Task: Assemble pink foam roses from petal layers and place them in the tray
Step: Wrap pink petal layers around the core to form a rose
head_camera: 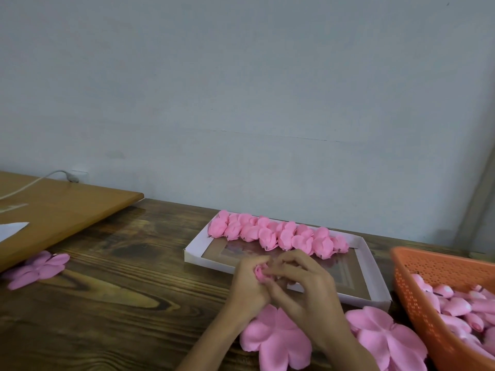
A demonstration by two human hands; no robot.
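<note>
Dark wooden table (pixel 120 303), left hand (pixel 247 286) and right hand (pixel 308 287) together, both pinching pink rosebud (pixel 259 271), over tray (pixel 373 266) rim

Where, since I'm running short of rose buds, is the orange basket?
In the head view, the orange basket sits at the frame's right edge, just right of the white tray, with flat petal layers beside its near-left wall.

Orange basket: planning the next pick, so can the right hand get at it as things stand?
Probably yes: the orange basket stands open-topped beside the right hand, nothing tall between them. But both that hand and the left hand pinch a pink bud, so it must let go first.
</note>
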